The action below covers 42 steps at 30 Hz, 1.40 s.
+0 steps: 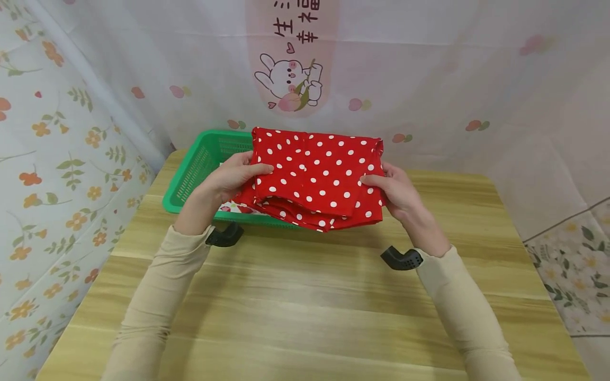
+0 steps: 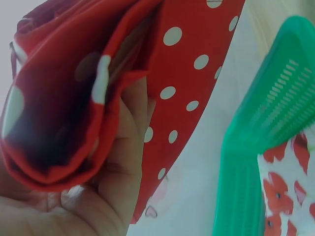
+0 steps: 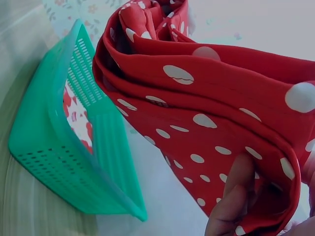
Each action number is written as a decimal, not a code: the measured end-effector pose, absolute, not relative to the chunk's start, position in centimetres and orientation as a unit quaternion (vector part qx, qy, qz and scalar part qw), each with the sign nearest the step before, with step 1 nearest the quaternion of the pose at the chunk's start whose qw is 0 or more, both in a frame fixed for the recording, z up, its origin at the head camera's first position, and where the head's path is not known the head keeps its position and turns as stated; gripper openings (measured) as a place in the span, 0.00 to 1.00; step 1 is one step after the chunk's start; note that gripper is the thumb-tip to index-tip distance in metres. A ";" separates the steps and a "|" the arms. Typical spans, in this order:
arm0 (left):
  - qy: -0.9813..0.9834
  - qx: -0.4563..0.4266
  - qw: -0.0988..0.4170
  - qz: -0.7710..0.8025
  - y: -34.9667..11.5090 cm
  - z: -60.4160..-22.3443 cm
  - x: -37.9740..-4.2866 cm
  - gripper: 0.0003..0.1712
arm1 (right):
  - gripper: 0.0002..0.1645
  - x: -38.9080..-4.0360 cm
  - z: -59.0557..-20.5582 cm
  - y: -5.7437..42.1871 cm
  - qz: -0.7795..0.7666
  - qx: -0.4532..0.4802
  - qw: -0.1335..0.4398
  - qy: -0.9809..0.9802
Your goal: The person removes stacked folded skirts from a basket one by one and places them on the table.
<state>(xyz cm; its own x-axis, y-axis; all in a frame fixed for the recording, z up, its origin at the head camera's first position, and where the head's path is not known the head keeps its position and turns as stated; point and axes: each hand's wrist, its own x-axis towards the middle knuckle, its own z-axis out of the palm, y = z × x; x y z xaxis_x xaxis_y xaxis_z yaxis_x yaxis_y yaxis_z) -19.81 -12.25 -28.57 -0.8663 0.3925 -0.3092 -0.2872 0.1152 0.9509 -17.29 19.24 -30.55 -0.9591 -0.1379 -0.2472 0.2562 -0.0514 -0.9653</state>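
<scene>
The left arm (image 1: 154, 299) and the right arm (image 1: 462, 312) were stretched forward. The left hand (image 1: 235, 173) and the right hand (image 1: 397, 189) were apart, each gripping with thumb in front and fingers behind.

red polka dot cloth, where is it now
The red polka-dot cloth is near the centre of the head view, held between the left hand and right hand, hiding part of the green basket.

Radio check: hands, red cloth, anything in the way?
Both hands, left and right, gripping folded red polka-dot cloth. Cloth held up, hiding part of green basket from head view. No obstruction seen.
</scene>
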 end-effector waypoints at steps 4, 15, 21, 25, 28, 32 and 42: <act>0.696 0.043 0.264 0.666 -11.3 -28.8 -19.5 0.28 | 0.33 -16.6 -30.6 20.4 -0.726 0.047 0.134 0.673; 0.694 0.062 0.262 0.668 -8.7 -29.8 -19.1 0.28 | 0.19 -15.1 -30.9 23.1 -0.750 0.051 0.114 0.650; 0.693 0.060 0.262 0.669 -7.1 -30.4 -19.0 0.29 | 0.18 -14.6 -31.2 24.4 -0.758 0.056 0.108 0.641; 0.698 0.063 0.257 0.666 -6.1 -30.9 -18.9 0.29 | 0.17 -14.4 -31.5 25.3 -0.759 0.063 0.104 0.640; 0.698 0.064 0.257 0.665 -5.3 -31.4 -18.8 0.28 | 0.17 -14.2 -31.8 25.9 -0.759 0.073 0.103 0.638; 0.698 0.069 0.262 0.662 -4.3 -31.9 -18.8 0.27 | 0.16 -13.8 -32.2 26.8 -0.761 0.084 0.105 0.635; 0.708 0.056 0.265 0.652 -1.5 -33.4 -18.6 0.28 | 0.16 -13.2 -33.4 29.2 -0.761 0.093 0.096 0.635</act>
<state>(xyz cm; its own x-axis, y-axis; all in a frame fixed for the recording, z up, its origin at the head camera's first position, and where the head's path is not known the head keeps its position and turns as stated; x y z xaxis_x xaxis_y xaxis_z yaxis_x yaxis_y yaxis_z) -18.62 -1.46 -33.36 -0.8530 0.4248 -0.3032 -0.2677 0.1427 0.9529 -13.20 29.24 -33.38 -0.9645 -0.0281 -0.2626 0.2634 -0.1752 -0.9486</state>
